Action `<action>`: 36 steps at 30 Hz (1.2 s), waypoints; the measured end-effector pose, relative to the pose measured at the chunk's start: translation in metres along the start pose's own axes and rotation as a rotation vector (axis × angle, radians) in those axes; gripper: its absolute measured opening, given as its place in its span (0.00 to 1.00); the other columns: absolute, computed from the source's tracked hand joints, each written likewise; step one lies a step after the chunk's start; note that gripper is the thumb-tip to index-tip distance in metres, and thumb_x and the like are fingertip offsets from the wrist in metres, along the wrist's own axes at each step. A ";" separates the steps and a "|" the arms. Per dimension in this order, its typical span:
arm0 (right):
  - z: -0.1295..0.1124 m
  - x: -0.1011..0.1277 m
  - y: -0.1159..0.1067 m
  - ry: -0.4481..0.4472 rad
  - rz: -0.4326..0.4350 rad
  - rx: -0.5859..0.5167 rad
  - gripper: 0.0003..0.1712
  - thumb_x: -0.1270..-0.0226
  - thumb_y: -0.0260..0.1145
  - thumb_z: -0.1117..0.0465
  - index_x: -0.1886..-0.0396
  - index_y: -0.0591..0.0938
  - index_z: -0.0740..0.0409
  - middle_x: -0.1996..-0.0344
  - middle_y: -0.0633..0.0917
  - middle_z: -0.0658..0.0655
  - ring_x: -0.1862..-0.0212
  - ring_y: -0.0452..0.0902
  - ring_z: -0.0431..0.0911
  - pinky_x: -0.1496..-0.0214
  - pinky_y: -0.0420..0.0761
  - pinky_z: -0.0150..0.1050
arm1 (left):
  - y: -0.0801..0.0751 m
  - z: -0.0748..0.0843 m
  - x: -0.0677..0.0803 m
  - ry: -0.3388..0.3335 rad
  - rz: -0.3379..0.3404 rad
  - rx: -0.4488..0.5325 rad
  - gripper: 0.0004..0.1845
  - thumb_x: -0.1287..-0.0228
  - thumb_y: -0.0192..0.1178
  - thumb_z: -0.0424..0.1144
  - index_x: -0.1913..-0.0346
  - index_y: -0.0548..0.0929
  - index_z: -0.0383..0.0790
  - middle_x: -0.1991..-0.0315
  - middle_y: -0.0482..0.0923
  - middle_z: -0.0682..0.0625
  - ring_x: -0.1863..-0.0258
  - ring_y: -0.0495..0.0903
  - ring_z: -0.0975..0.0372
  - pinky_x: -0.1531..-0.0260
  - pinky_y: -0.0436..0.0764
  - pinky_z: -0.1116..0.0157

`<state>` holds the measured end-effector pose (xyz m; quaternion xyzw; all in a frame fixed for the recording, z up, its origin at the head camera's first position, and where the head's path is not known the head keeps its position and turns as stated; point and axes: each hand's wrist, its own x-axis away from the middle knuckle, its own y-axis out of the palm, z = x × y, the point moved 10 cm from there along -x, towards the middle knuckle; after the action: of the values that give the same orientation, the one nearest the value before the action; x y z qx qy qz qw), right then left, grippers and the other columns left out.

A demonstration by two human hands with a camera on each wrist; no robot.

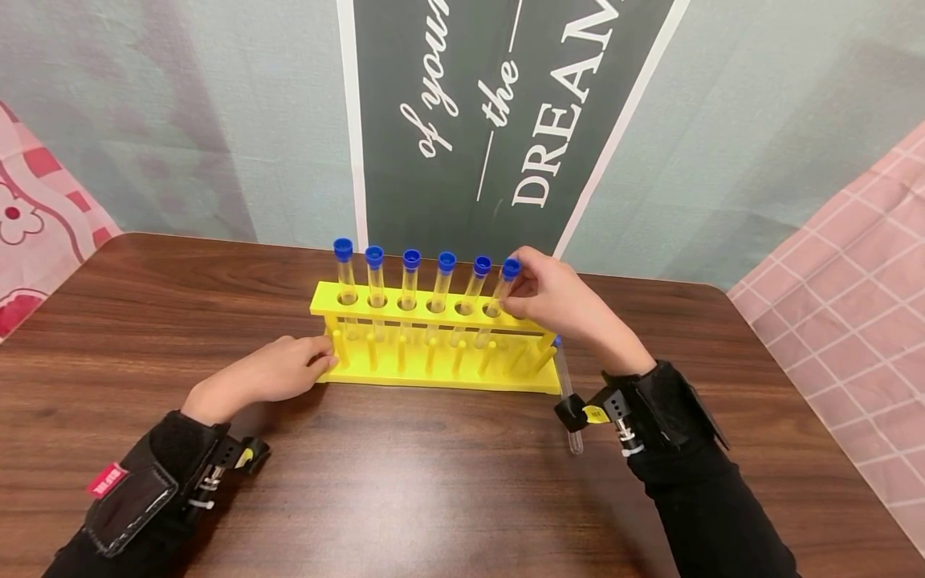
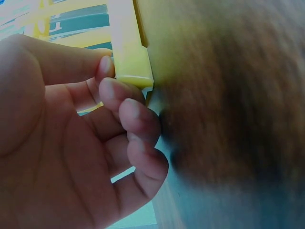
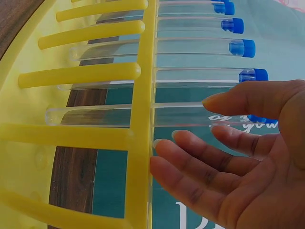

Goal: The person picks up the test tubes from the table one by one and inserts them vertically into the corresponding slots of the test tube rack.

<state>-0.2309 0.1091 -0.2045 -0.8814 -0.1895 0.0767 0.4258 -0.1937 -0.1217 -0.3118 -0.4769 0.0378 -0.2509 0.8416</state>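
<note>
A yellow test tube rack point(image 1: 441, 372) stands on the table. Several clear test tubes point(image 1: 407, 282) with blue caps stand in a row through its top holes. At the rack's left end, my left hand point(image 1: 278, 371) pinches the yellow edge point(image 2: 129, 62) between thumb and fingers. My right hand point(image 1: 564, 299) holds the rightmost standing test tube point(image 3: 178, 113) between thumb and index finger, just below its cap. That tube leans slightly and its lower part is inside the rack. The other right fingers stay extended beside the rack's top bar.
Another blue-capped test tube point(image 1: 566, 376) lies on the brown table point(image 1: 405, 482) beside the rack's right end, partly hidden by the right wrist camera. Upright yellow pegs point(image 1: 431, 356) line the rack's front. A printed cloth point(image 1: 289, 120) hangs behind the table.
</note>
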 end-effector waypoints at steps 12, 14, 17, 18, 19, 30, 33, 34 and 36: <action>0.001 0.015 -0.009 0.008 0.008 -0.002 0.13 0.40 0.62 0.67 0.56 0.73 0.64 0.63 0.77 0.58 0.59 0.75 0.48 0.56 0.74 0.42 | 0.000 0.000 0.000 0.002 -0.001 0.006 0.08 0.32 0.48 0.36 0.69 0.71 0.38 0.83 0.60 0.52 0.85 0.59 0.63 0.82 0.61 0.66; 0.001 0.019 -0.012 0.005 0.014 0.002 0.13 0.40 0.62 0.66 0.57 0.73 0.64 0.62 0.78 0.58 0.59 0.76 0.48 0.55 0.73 0.42 | 0.000 0.000 0.000 0.001 0.000 0.003 0.08 0.32 0.48 0.36 0.69 0.71 0.38 0.83 0.60 0.52 0.85 0.59 0.63 0.82 0.61 0.66; 0.001 0.025 -0.016 -0.005 0.024 0.000 0.12 0.40 0.62 0.66 0.56 0.74 0.65 0.62 0.78 0.58 0.59 0.76 0.48 0.56 0.73 0.42 | 0.000 -0.001 -0.001 -0.006 0.002 -0.003 0.08 0.32 0.49 0.36 0.68 0.72 0.38 0.83 0.60 0.52 0.84 0.60 0.62 0.81 0.61 0.66; 0.001 0.027 -0.017 -0.008 0.028 0.001 0.12 0.39 0.62 0.66 0.56 0.74 0.65 0.62 0.78 0.58 0.59 0.76 0.48 0.56 0.73 0.42 | 0.001 -0.001 -0.001 -0.008 0.003 -0.005 0.07 0.32 0.49 0.36 0.68 0.72 0.37 0.83 0.61 0.52 0.84 0.60 0.62 0.81 0.61 0.66; 0.001 0.028 -0.018 -0.012 0.031 0.003 0.12 0.39 0.61 0.66 0.56 0.74 0.65 0.62 0.78 0.58 0.58 0.76 0.48 0.56 0.73 0.42 | 0.001 -0.002 -0.001 -0.012 0.003 -0.006 0.07 0.32 0.49 0.37 0.67 0.72 0.37 0.82 0.61 0.52 0.84 0.60 0.62 0.81 0.61 0.66; 0.022 0.047 -0.032 0.098 0.084 0.025 0.15 0.37 0.60 0.61 0.54 0.73 0.63 0.62 0.78 0.58 0.60 0.75 0.48 0.60 0.71 0.42 | 0.002 -0.002 -0.002 -0.023 -0.003 -0.006 0.07 0.32 0.49 0.37 0.65 0.73 0.36 0.82 0.61 0.52 0.84 0.60 0.62 0.81 0.62 0.66; 0.030 0.051 -0.038 0.115 0.108 0.023 0.15 0.37 0.60 0.61 0.53 0.73 0.64 0.61 0.78 0.59 0.60 0.75 0.48 0.61 0.72 0.41 | 0.002 -0.002 -0.002 -0.021 -0.001 -0.006 0.07 0.32 0.49 0.37 0.66 0.73 0.37 0.82 0.61 0.52 0.84 0.60 0.62 0.81 0.62 0.66; 0.032 0.052 -0.039 0.119 0.113 0.022 0.15 0.37 0.60 0.61 0.53 0.73 0.64 0.62 0.78 0.59 0.61 0.75 0.48 0.62 0.72 0.40 | 0.001 -0.001 -0.001 -0.021 -0.001 -0.005 0.07 0.32 0.49 0.37 0.66 0.72 0.37 0.82 0.61 0.52 0.84 0.60 0.62 0.81 0.61 0.66; 0.037 0.055 -0.040 0.129 0.109 0.024 0.15 0.37 0.59 0.62 0.53 0.72 0.64 0.62 0.78 0.60 0.63 0.75 0.49 0.63 0.73 0.40 | 0.001 -0.001 -0.001 -0.020 0.000 -0.001 0.07 0.32 0.49 0.37 0.66 0.72 0.37 0.82 0.61 0.52 0.84 0.60 0.62 0.81 0.61 0.66</action>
<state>-0.2028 0.1809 -0.1949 -0.8883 -0.1125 0.0451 0.4430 -0.1948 -0.1218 -0.3136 -0.4799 0.0293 -0.2460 0.8416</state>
